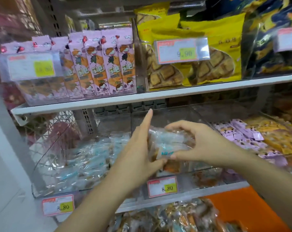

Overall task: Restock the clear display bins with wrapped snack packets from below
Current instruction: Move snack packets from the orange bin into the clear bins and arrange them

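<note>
The grip of the right hand (197,144) is clenched on a bundle of clear-wrapped snack packets (168,144) with pale blue print and brown contents. Its fingers curl over the top and the thumb pinches the lower right corner. The left hand (140,154) grasps the same bundle from the left, thumb tucked beneath and index finger straight, pointing up; its other fingers are out of sight against the wrap. Glare and blur make it hard to tell how many packets the bundle holds.

The bundle hangs over the middle clear plastic bin (207,177), where a few brown packets show low down, partly covered by the hands. A white price tag with a yellow patch (162,186) on its front reads 8.80. Just beside it, the left clear bin (39,173) is heaped with similar blue-printed packets. To the right lie small lilac packets (242,136) and orange packets (279,139), cut off by the frame edge.

On the white shelf (158,96) above stand pink cartons with a cartoon figure (108,64), yellow bags of lattice-topped pastry (208,67) and dark blue bags (275,52), the last cropped at the right. The tag on the pink cartons is too blurred to read.

Below the bins, more clear-wrapped packets (175,216) are cut off at the bottom edge, beside an orange surface (250,206).
</note>
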Demonstrator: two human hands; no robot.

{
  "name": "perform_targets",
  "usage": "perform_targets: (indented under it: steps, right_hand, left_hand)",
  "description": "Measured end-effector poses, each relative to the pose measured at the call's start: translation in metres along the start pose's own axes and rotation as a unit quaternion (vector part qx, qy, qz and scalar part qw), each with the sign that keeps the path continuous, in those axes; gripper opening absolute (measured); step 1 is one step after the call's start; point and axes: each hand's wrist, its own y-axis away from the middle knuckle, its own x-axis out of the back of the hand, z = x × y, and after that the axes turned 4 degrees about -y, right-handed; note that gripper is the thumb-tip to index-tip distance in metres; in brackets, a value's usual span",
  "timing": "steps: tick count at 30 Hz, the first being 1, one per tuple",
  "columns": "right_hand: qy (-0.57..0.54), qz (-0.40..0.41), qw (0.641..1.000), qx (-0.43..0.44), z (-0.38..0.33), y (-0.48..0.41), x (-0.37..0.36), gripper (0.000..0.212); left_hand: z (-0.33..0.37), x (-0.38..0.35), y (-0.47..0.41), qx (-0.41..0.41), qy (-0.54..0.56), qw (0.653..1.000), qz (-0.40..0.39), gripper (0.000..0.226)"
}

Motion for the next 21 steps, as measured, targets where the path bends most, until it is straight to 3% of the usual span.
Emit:
perform_targets:
  steps: [6, 9, 15, 19, 21]
  right_hand:
    - [-0.102, 0.111, 0.988, 0.008, 0.044, -0.004, 0.010, 0.070]
    - [-0.132, 0.112, 0.985, 0.012, 0.064, -0.011, 0.013, 0.068]
    - [-0.122, 0.131, 0.983, 0.050, 0.081, -0.026, 0.022, 0.067]
    - [-0.081, 0.128, 0.986, 0.075, 0.084, -0.034, 0.027, 0.070]
    - [-0.070, 0.121, 0.987, 0.084, 0.084, -0.036, 0.024, 0.072]
  left_hand:
    - [0.015, -0.011, -0.043, 0.005, -0.125, 0.992, -0.015, 0.079]
    - [0.020, -0.014, -0.059, 0.018, -0.180, 0.982, -0.047, 0.072]
    - [0.032, -0.007, -0.086, 0.040, -0.185, 0.974, -0.128, 0.050]
    - [0.027, -0.001, -0.097, 0.078, -0.096, 0.981, -0.149, 0.047]
    - [0.025, -0.002, -0.100, 0.071, -0.119, 0.979, -0.149, 0.046]
